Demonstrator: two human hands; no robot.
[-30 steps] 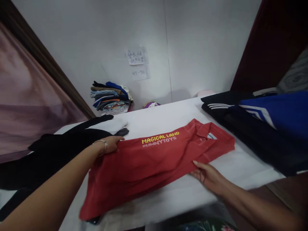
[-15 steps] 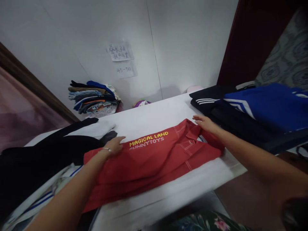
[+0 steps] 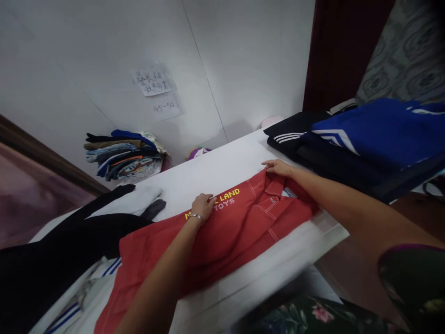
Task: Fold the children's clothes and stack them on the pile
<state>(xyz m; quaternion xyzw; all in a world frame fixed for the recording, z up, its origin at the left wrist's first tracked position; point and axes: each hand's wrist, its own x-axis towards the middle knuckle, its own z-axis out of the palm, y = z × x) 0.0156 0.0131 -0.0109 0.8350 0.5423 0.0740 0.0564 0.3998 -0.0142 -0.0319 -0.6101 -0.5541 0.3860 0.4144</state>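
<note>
Wall: the pale wall [image 3: 104, 46] rises behind everything, a thin seam running down it.
Table: the white table [image 3: 222, 174] slants upward to the right; its bare surface shows between the shirt's upper side and the far edge, and a narrower strip shows along the near edge.
Red shirt: the red shirt [image 3: 239, 232] lies flat across the middle of the table, collar to the right, its left end beside black cloth and white cloth with blue stripes; it lies much as it does half a second ago.
Clothes at the right: a blue garment [image 3: 378, 132] rests on dark clothes, near the right forearm.
Clothes at the left: black clothes [image 3: 79, 236] spread over the table's left part.
Pile: a folded pile [image 3: 121, 155] stands by the far edge; something like clear plastic shows at its base, whether a bag I cannot tell.
Notes: two handwritten paper notes [image 3: 155, 81] are on the wall.
Left grip: the left grip [image 3: 203, 207] rests on the yellow lettering, fingers bent; whether it pinches cloth I cannot tell. Half a second ago it is left of the words.
Right grip: the right grip [image 3: 280, 168] is at the shirt's upper edge beside the collar, fingers reaching left; pinching or merely touching, I cannot tell.
Bracelet: a silver bracelet [image 3: 196, 216] circles the left wrist.
</note>
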